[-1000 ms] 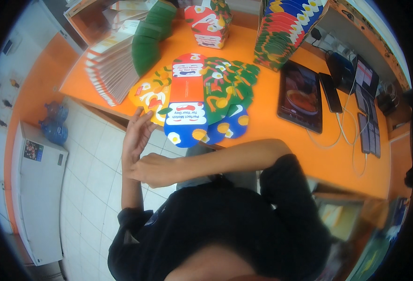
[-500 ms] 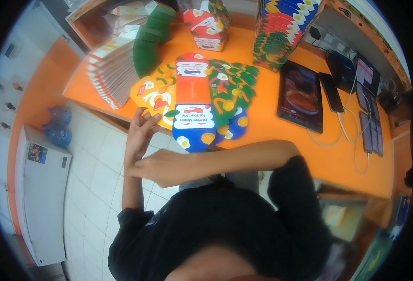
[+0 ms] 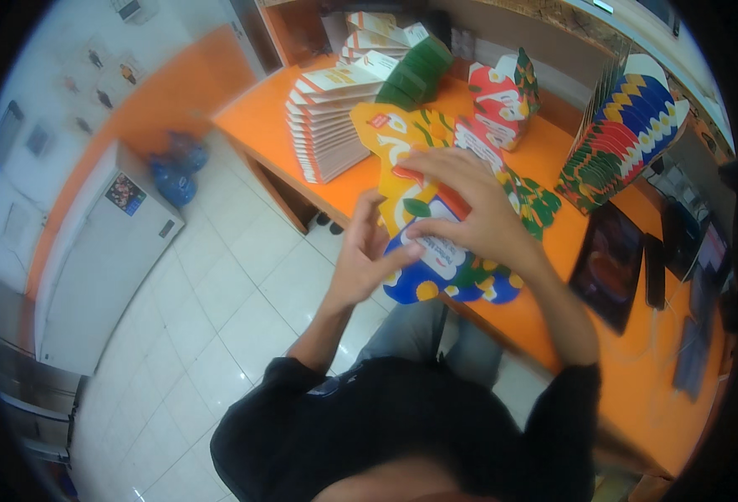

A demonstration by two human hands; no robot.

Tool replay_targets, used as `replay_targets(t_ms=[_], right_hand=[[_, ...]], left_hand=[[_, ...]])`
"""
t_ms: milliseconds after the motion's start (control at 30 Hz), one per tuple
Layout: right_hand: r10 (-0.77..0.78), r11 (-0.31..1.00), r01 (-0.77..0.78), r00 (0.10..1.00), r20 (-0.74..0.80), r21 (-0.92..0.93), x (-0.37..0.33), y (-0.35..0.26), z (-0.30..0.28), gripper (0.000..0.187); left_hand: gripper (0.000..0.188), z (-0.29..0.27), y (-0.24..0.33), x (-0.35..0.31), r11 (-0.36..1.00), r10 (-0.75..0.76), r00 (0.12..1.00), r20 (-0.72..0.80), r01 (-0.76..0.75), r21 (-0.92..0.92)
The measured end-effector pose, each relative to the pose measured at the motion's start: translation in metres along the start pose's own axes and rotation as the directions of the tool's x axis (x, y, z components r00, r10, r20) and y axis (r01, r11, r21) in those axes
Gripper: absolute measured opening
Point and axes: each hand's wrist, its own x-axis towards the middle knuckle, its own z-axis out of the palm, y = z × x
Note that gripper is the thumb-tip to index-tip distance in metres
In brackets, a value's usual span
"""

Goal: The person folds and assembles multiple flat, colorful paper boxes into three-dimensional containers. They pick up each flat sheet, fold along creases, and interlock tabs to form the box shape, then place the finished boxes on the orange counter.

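A: Where is the flat box blank (image 3: 436, 243) now?

B: Off the orange counter (image 3: 544, 276) at its near end. A second ago it lay flat on the pile of printed blanks (image 3: 528, 201) while both hands hung below the edge. Now the left hand (image 3: 365, 259) and the right hand (image 3: 469, 209) have come up to it.

A: And the grip?

B: The right hand's grip is clamped over the top of the blank, fingers spread across it. The left hand's fingers are pressed to its lower left edge, thumb behind.

A: What does that mean for the work?

B: I'd judge that the pause is over and folding this blank has begun. One finished box (image 3: 503, 92) stands beyond it, beside a stack of flat cartons (image 3: 327, 125).
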Motion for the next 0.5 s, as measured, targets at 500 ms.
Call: replay_targets(t_ms=[500], right_hand=[[0.149, 0.973, -0.175, 0.975, 0.167, 0.152, -0.003, -0.012, -0.036, 0.024]], left_hand=[[0.036, -0.001, 0.023, 0.024, 0.692, 0.247, 0.969, 0.009, -0.183, 0.698]])
